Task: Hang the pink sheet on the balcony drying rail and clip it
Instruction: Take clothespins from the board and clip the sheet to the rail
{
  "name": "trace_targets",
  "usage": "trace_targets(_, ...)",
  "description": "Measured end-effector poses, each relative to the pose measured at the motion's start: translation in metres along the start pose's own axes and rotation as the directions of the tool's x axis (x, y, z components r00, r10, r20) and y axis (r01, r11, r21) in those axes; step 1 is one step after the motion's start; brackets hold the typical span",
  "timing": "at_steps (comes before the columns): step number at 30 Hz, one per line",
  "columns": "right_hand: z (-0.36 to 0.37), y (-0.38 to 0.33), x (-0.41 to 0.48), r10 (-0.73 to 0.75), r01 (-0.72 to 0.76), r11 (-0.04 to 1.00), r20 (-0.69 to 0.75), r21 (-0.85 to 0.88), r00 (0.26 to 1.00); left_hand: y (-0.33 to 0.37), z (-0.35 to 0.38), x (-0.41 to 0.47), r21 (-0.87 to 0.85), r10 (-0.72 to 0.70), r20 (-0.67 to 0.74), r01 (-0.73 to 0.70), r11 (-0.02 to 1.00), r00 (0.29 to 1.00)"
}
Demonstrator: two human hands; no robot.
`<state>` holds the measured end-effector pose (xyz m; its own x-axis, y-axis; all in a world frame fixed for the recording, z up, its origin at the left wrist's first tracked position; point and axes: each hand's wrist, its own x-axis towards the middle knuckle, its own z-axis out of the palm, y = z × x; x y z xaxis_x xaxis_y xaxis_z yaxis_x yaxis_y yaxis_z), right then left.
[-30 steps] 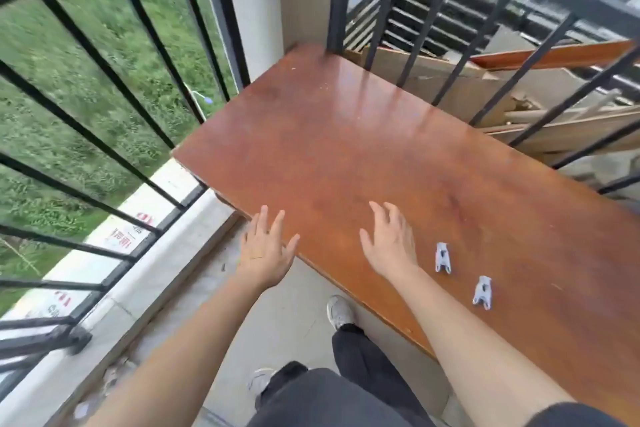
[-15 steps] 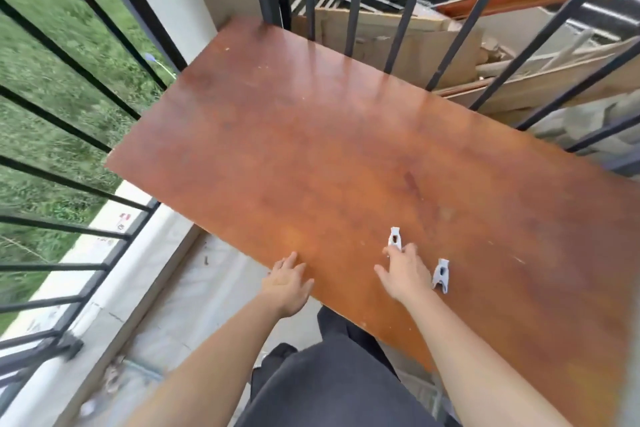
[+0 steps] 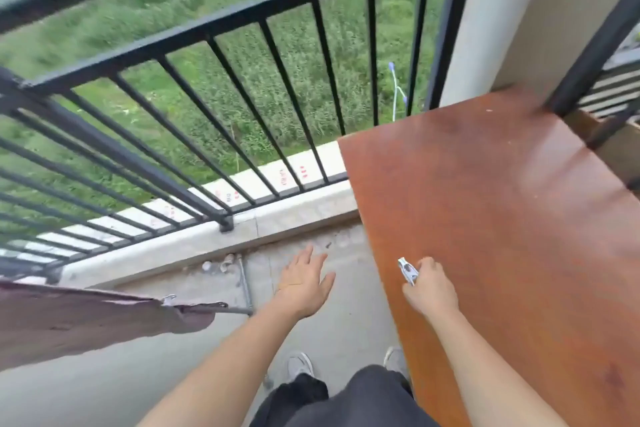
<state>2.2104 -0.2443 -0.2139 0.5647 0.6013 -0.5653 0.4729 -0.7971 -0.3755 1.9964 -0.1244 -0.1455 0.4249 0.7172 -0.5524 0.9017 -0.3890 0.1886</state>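
Note:
The pink sheet (image 3: 79,319) hangs over a thin metal drying rail (image 3: 239,310) at the lower left, with a small clip (image 3: 168,299) on its top edge near its right end. My right hand (image 3: 431,288) grips a white clothes clip (image 3: 406,270) at the near left edge of the brown tabletop (image 3: 502,218). Whether it holds a second clip is hidden by the fingers. My left hand (image 3: 304,282) hovers open above the concrete floor, fingers spread, between the rail's end and the table.
A black balcony railing (image 3: 207,31) runs across the back, above a concrete kerb (image 3: 294,215). Grass lies far below beyond it. A white pillar (image 3: 485,10) stands at the table's far corner. My legs and shoes (image 3: 301,366) are beside the table.
My right hand has picked clips up off the tabletop. My view has swung left, bringing the railing and the hung pink sheet into sight. My left hand has left the table edge.

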Motion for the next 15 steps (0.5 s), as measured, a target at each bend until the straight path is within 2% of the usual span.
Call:
trace_targets(3,0.007,-0.096,0.003,-0.232,0.236,0.968,0.057,-0.079,0.971,-0.069,-0.023,-0.027,-0.156,-0.18,-0.143,0.157,0.975,0.973)
trace_targets(6,0.038,-0.19,-0.019,-0.461,0.476,0.873,0.136,-0.105,0.877,-0.144,-0.037,-0.064,-0.271,-0.364,-0.247,0.296,0.916,0.898)
trace_targets(10,0.101,-0.298,-0.084,-0.714,0.762,0.635,0.277,-0.13,0.643,-0.244,-0.048,-0.136,-0.413,-0.552,-0.347,0.405,0.816,0.758)
trace_targets(13,0.162,-0.369,-0.149,-0.794,0.901,0.416,0.434,-0.121,0.425,-0.325,-0.048,-0.2,-0.553,-0.69,-0.377,0.448,0.703,0.618)
trace_targets(15,0.209,-0.411,-0.197,-0.808,0.95,0.292,0.504,-0.108,0.306,-0.382,-0.037,-0.247,-0.596,-0.756,-0.381,0.483,0.641,0.533)
